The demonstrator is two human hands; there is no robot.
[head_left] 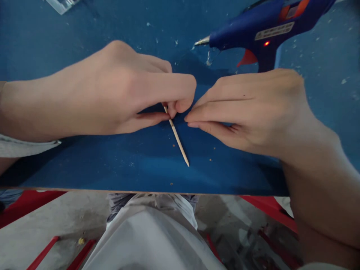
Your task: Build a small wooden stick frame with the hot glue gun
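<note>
A thin wooden stick (180, 143) with a pointed end slants toward the table's front edge. My left hand (126, 90) is closed on it, thumb and fingertips pinching near its upper end, which the fingers partly hide. Just to the right, my right hand (247, 112) has its thumb and fingertips pressed together, apart from the stick. Whether anything small sits between those right fingertips cannot be made out.
A blue hot glue gun (242, 32) with a red trigger and a lit red light lies at the upper right, its metal nozzle pointing left. Clear plastic (62, 4) shows at the upper left. Small crumbs and glue flecks dot the blue table (84, 165).
</note>
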